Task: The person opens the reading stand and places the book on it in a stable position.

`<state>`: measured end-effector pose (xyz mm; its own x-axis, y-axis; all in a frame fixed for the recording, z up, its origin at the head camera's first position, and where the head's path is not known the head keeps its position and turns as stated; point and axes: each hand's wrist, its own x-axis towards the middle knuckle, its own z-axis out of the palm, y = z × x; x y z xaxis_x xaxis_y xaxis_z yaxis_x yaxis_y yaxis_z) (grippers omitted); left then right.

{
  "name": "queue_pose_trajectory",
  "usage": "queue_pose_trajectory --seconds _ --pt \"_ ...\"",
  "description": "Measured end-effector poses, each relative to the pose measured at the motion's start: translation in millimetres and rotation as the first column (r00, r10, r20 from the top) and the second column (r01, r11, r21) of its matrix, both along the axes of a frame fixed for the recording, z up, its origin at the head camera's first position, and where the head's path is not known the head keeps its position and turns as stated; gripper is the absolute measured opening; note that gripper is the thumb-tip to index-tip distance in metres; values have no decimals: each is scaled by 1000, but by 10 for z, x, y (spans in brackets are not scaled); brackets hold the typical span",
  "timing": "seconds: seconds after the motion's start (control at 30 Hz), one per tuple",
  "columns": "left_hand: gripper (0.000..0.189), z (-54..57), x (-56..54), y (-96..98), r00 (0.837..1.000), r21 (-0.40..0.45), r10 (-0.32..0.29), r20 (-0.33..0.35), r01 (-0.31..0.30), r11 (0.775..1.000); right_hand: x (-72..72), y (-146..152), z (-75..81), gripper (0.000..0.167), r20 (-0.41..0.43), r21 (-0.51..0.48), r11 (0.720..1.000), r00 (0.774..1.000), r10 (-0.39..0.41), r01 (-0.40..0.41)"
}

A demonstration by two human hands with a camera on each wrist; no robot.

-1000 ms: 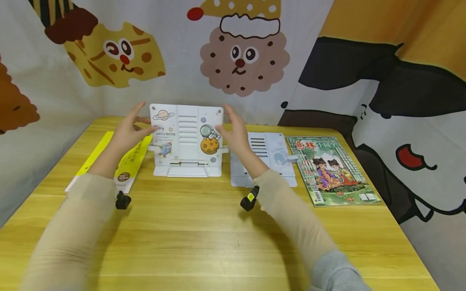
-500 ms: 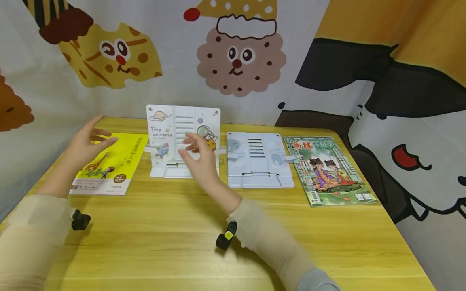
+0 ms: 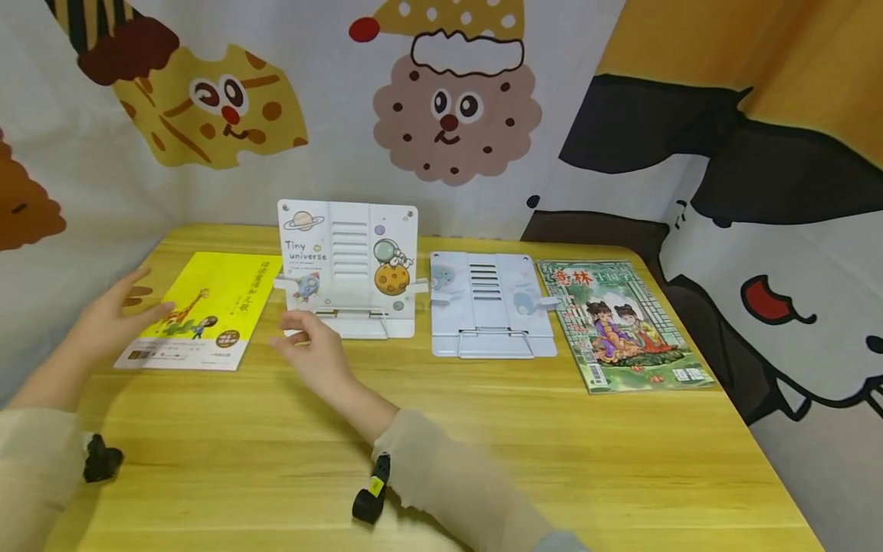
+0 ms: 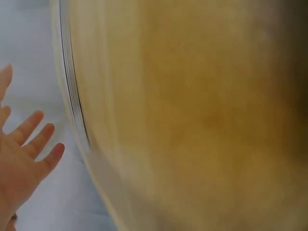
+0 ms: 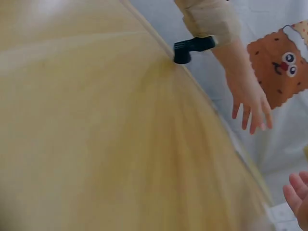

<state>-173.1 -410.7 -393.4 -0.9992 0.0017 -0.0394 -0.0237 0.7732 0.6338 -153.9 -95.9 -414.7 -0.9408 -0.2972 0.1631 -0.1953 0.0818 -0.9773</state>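
Observation:
My left hand [image 3: 103, 326] hovers at the left edge of a yellow book [image 3: 237, 307] with a giraffe on its cover, fingers spread and holding nothing. In the left wrist view the palm and spread fingers [image 4: 36, 139] show beside the book's thin edge [image 4: 72, 86]. My right hand [image 3: 316, 354], its fingers loosely bent, is between the yellow book and a white book stand [image 3: 355, 268] printed "Tiny universe", holding nothing. That stand is raised upright, its front ledge folded out. To its right, a pale blue book stand [image 3: 490, 307] leans back lower.
A green magazine [image 3: 631, 330] with two cartoon figures lies at the right of the wooden table [image 3: 441, 429]. Behind the table hangs a cartoon-printed curtain [image 3: 331, 115]. Black wrist cameras [image 3: 102, 458] are strapped to both wrists.
Both hands have left the sides of the white book stand and moved left and nearer. The left hand has come to the yellow book's left edge. The stands stay put.

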Motion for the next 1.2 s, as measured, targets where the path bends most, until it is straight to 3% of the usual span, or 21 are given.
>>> queue_pose_trajectory --seconds 0.17,0.37,0.83,1.07,1.2 --pt "88 -83 27 -129 999 -1 -1 39 1 1000 79 -175 -125 46 115 32 999 993 16 -19" --pt "94 -110 58 -165 992 11 -14 127 13 1000 140 -331 -165 58 198 37 997 979 55 -64" --pt "94 -138 57 -129 988 -33 -12 155 17 999 120 -406 -74 75 253 87 982 957 139 -165" --pt "89 -129 95 -86 984 0 -8 178 8 1000 104 -420 -44 79 313 -42 975 924 218 -216" --pt "88 -123 119 -61 983 9 7 185 -9 1000 96 -415 -46 78 319 -76 972 918 234 -222"
